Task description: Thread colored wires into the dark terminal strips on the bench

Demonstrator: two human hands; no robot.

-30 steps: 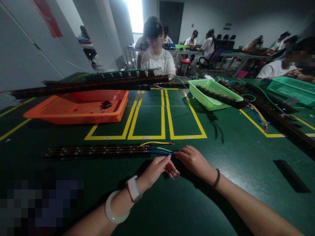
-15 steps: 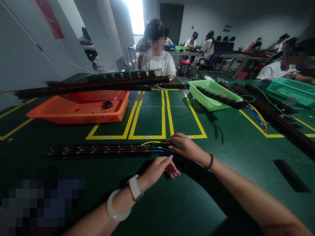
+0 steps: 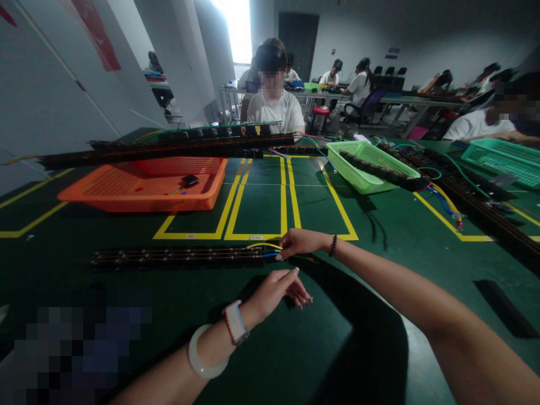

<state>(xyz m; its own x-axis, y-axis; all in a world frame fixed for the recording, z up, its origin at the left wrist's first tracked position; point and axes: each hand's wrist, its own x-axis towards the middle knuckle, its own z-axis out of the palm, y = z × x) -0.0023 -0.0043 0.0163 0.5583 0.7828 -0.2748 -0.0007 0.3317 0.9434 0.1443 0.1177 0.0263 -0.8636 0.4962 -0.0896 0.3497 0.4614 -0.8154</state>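
A long black strip (image 3: 177,259) with metal contacts along its top lies crosswise on the green table. Yellow, green and blue wires (image 3: 266,245) come out of its right end. My right hand (image 3: 301,242), a dark beaded bracelet on its wrist, is closed round these wires close to the strip; the loose wire ends show below the palm. Nearer to me, my left hand (image 3: 283,288) hangs just below the wires with its fingers apart and nothing visible in it. On that wrist are a watch band and a pale bangle.
Beyond the strip stand an orange basket (image 3: 139,202) with a small black part inside and a green basket (image 3: 363,180). Long black strips (image 3: 169,152) rest across the orange basket. A short black piece (image 3: 504,306) lies at the right. A person (image 3: 274,109) sits opposite.
My right hand has moved left along the wires and closed round them. My left hand has stayed almost in place. The view has shifted slightly.
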